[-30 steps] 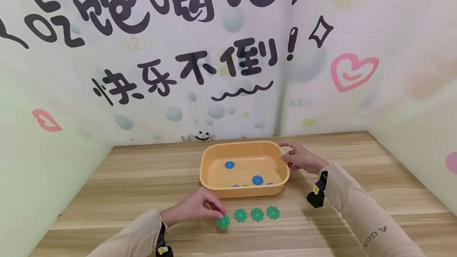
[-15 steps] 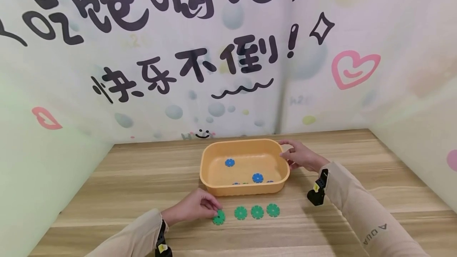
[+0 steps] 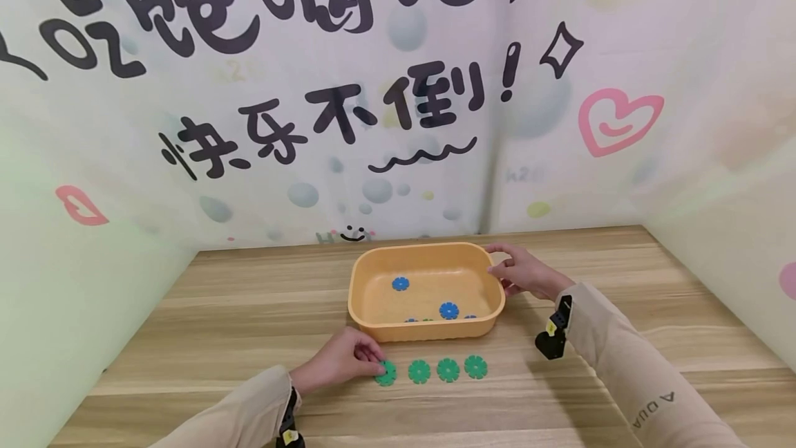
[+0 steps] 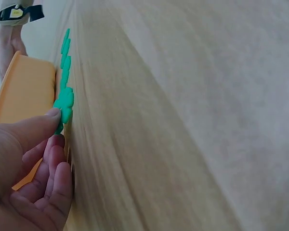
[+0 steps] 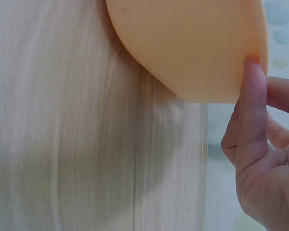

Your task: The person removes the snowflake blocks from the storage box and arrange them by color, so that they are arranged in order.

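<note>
Green disc (image 3: 390, 373), lower centre of frame, sits pinched by its left edge in the left hand (image 3: 340, 361), fingers just left of three discs (image 3: 448, 370) in a row; right hand (image 3: 528, 275), farther, grips the orange basin (image 3: 429, 330).

A small screened-off booth (image 3: 622, 192) around a table (image 3: 218, 323).
Behind the table a printed sheet (image 3: 398, 99) bears black Chinese lettering (image 3: 339, 110); pale walls (image 3: 56, 303) rise along the table's left and right; what lies beyond cannot be told.

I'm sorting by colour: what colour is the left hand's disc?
Green disc, clearest in the left wrist view.
</note>
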### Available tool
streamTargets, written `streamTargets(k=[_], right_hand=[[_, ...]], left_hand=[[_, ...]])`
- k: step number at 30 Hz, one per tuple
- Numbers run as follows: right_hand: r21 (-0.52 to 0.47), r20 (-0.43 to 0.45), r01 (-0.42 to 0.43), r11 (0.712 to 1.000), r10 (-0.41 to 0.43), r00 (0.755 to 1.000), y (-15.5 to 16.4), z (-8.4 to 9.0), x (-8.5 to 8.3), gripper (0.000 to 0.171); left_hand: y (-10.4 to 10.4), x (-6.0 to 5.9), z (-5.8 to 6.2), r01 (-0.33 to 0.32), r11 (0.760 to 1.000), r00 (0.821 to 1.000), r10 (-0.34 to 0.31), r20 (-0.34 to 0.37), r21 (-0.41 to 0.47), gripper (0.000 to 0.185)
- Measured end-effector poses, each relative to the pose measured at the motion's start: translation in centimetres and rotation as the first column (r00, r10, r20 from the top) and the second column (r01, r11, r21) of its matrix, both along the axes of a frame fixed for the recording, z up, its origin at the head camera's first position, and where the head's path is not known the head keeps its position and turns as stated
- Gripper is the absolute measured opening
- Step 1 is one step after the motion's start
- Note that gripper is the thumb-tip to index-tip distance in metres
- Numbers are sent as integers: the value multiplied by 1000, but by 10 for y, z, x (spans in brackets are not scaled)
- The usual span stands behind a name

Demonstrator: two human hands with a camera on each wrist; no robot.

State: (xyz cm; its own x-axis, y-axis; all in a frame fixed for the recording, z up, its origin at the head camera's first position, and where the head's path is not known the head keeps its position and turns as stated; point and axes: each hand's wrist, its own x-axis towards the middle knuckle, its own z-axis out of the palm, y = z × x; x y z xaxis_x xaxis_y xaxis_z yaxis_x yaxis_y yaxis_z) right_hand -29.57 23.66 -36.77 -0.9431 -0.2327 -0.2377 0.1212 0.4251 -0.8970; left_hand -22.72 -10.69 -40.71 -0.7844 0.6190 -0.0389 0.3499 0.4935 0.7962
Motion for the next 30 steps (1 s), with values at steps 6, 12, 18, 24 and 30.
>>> streamTargets(k=[6,12,18,24,30], right_hand=[[8,-1,5,1000,-5,1000,0,0,0,46],[6,-4,5,1000,-5,1000,0,-2,0,45],[6,-3,7,1000,-7,1000,0,-2,0,45],[0,-5,4,1000,-4,1000,-1,-1,0,45],[0,-3,5,1000,-5,1000,-1,-2,0,45]], left_hand=[[6,2,-1,-20,999,999,20,-27,-25,12],[10,3,-1,-36,998,997,33,-66,-44,13],[10,4,-1,-34,998,996,30,-87,-48,11],[11,4,-1,-45,997,996,40,-80,-60,10],[8,3,3,31,999,999,-31,-15,-41,10]])
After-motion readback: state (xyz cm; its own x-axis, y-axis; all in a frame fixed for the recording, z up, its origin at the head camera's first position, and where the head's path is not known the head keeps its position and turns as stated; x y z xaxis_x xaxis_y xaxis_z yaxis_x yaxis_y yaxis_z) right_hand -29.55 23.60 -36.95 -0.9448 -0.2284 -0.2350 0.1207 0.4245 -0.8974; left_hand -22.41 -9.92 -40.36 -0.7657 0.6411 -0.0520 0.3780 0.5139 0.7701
